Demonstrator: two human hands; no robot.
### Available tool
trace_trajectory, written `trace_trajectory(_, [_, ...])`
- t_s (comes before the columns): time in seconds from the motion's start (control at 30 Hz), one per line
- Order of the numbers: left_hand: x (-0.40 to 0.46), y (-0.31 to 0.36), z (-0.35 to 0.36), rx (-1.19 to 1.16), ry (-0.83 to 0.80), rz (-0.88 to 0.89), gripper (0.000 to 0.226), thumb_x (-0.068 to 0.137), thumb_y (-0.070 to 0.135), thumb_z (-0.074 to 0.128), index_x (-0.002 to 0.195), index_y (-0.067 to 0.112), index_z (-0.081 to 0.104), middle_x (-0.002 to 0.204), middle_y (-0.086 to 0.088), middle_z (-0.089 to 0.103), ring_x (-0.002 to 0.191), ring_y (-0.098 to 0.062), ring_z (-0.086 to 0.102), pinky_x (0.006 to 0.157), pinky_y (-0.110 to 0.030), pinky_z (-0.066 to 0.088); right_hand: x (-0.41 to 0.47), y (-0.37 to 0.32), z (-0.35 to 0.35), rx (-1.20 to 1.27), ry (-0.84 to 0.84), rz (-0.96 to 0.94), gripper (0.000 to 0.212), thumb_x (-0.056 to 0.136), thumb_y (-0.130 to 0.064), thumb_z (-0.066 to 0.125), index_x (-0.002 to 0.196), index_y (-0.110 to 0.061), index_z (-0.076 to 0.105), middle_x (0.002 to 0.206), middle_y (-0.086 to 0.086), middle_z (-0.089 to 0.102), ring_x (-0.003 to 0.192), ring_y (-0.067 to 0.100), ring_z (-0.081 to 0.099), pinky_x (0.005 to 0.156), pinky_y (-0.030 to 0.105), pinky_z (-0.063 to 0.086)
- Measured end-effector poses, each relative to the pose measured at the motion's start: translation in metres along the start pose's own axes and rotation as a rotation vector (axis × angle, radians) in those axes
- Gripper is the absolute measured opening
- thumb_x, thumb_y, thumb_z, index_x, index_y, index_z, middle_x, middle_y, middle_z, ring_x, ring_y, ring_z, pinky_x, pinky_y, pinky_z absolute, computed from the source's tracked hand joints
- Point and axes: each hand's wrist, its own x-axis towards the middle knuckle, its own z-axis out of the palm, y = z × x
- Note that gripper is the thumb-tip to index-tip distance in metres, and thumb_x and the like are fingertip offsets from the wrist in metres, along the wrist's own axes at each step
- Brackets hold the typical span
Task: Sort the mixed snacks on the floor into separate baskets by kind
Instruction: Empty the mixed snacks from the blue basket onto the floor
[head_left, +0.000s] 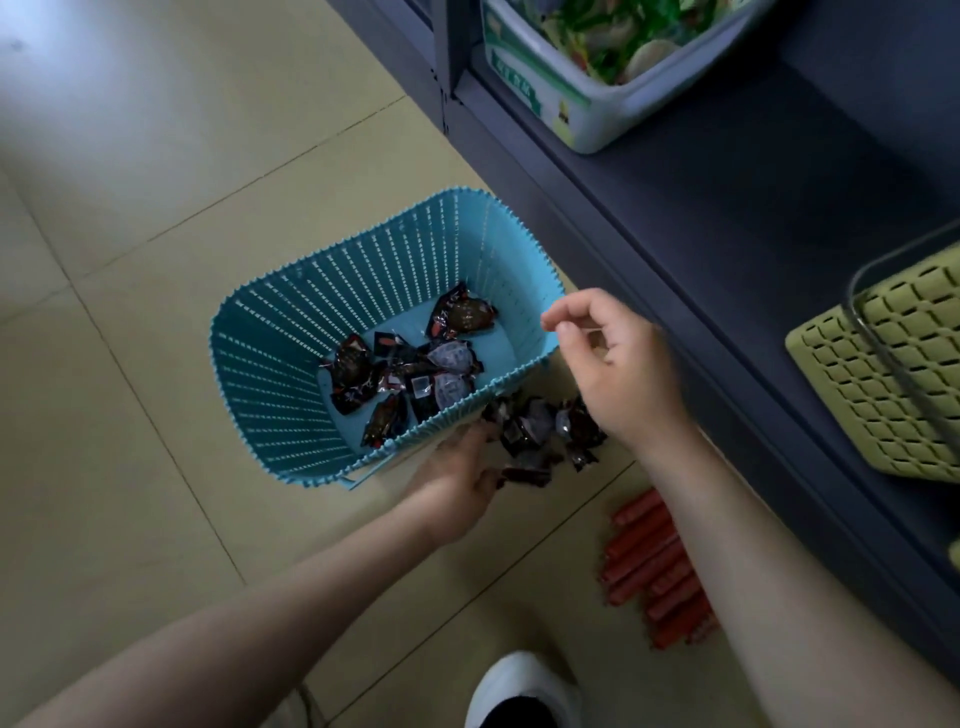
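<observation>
A blue slatted basket (270, 374) stands on the tiled floor and holds several dark red-and-black snack packets (410, 371). More of the same dark packets (540, 431) lie in a heap on the floor just beside the basket's near right corner. My left hand (460, 480) reaches into that heap from below, its fingers at a packet; the grip is hidden. My right hand (613, 364) hovers above the basket's right rim with loosely curled fingers and nothing in it. A pile of red sausage sticks (654, 571) lies on the floor near my right forearm.
A dark grey shelf unit (727, 218) runs along the right. On it stand a white bin (561, 98) of green-and-white packets and an olive-green basket (893, 384). My white shoe (519, 691) is at the bottom edge.
</observation>
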Motion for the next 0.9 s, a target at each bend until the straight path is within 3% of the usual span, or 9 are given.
trace_trajectory(0.13, [-0.043, 0.011, -0.059, -0.196, -0.032, 0.290, 0.027, 0.090, 0.004, 0.048, 0.113, 0.015, 0.057, 0.088, 0.009, 0.067, 0.077, -0.005, 0.065, 0.069, -0.015, 0.049, 0.038, -0.022, 0.033, -0.121, -0.158, -0.154, 0.016, 0.088, -0.010, 0.050, 0.095, -0.011, 0.065, 0.089, -0.003, 0.062, 0.080, 0.009, 0.054, 0.073, 0.023, 0.043])
trace_trajectory(0.23, [-0.053, 0.007, -0.105, -0.238, 0.116, 0.347, 0.019, 0.089, 0.012, 0.047, 0.102, 0.019, 0.060, 0.073, 0.010, 0.065, 0.061, -0.007, 0.064, 0.058, -0.017, 0.050, 0.075, -0.011, 0.074, -0.383, -0.554, -0.034, 0.020, 0.092, -0.015, 0.046, 0.106, -0.016, 0.060, 0.100, -0.002, 0.060, 0.091, 0.019, 0.056, 0.081, 0.032, 0.048])
trace_trajectory(0.4, [-0.002, -0.027, -0.137, -0.001, 0.255, -0.031, 0.024, 0.092, 0.017, 0.050, 0.115, 0.017, 0.056, 0.090, 0.006, 0.064, 0.083, -0.017, 0.063, 0.078, -0.030, 0.050, 0.110, 0.031, 0.131, -0.902, -1.112, 0.012, 0.029, 0.096, -0.019, 0.046, 0.121, -0.010, 0.054, 0.123, 0.014, 0.056, 0.100, 0.031, 0.056, 0.084, 0.035, 0.049])
trace_trajectory(0.53, [0.042, -0.055, -0.134, 0.229, 0.077, -0.205, 0.031, 0.089, 0.018, 0.050, 0.118, 0.010, 0.051, 0.114, -0.012, 0.059, 0.099, -0.029, 0.056, 0.080, -0.032, 0.046, 0.112, 0.043, 0.144, -0.876, -1.201, 0.013, 0.058, 0.090, -0.017, 0.057, 0.140, -0.019, 0.028, 0.133, 0.013, 0.047, 0.112, 0.032, 0.051, 0.085, 0.041, 0.050])
trace_trajectory(0.63, [0.068, -0.067, -0.124, 0.361, -0.061, -0.311, 0.043, 0.089, 0.024, 0.050, 0.129, 0.013, 0.043, 0.127, -0.014, 0.045, 0.111, -0.033, 0.050, 0.088, -0.039, 0.046, 0.111, 0.034, 0.142, -0.991, -1.288, -0.022, 0.073, 0.082, -0.042, 0.067, 0.140, -0.016, 0.031, 0.142, 0.011, 0.037, 0.128, 0.033, 0.036, 0.097, 0.042, 0.040])
trace_trajectory(0.7, [0.080, -0.076, -0.115, 0.451, -0.107, -0.378, 0.050, 0.091, 0.024, 0.049, 0.137, 0.020, 0.033, 0.136, -0.011, 0.035, 0.121, -0.035, 0.041, 0.093, -0.046, 0.044, 0.112, 0.027, 0.137, -1.072, -1.396, -0.013, 0.062, 0.080, -0.053, 0.064, 0.125, -0.014, 0.046, 0.138, 0.011, 0.038, 0.127, 0.031, 0.033, 0.098, 0.039, 0.036])
trace_trajectory(0.8, [0.086, -0.086, -0.099, 0.530, -0.148, -0.407, 0.066, 0.091, 0.020, 0.053, 0.144, 0.029, 0.016, 0.146, -0.009, 0.021, 0.128, -0.039, 0.031, 0.098, -0.050, 0.041, 0.110, 0.022, 0.132, -1.032, -1.488, 0.015, 0.035, 0.085, -0.040, 0.064, 0.101, -0.016, 0.045, 0.111, 0.004, 0.046, 0.099, 0.021, 0.045, 0.076, 0.029, 0.045])
trace_trajectory(0.87, [0.087, -0.089, -0.090, 0.559, -0.162, -0.415, 0.078, 0.088, 0.013, 0.056, 0.146, 0.029, 0.005, 0.148, -0.012, 0.014, 0.130, -0.040, 0.028, 0.100, -0.050, 0.040, 0.109, 0.023, 0.128, -1.110, -1.413, -0.077, 0.037, 0.088, -0.034, 0.063, 0.113, -0.013, 0.047, 0.116, 0.003, 0.045, 0.102, 0.021, 0.045, 0.073, 0.025, 0.044])
trace_trajectory(0.9, [0.088, -0.088, -0.088, 0.564, -0.161, -0.428, 0.081, 0.088, 0.011, 0.055, 0.146, 0.028, 0.002, 0.148, -0.014, 0.012, 0.131, -0.041, 0.028, 0.100, -0.050, 0.039, 0.109, 0.024, 0.126, -1.162, -1.364, -0.092, 0.045, 0.091, -0.029, 0.059, 0.127, -0.007, 0.043, 0.125, 0.005, 0.043, 0.110, 0.022, 0.044, 0.086, 0.027, 0.043])
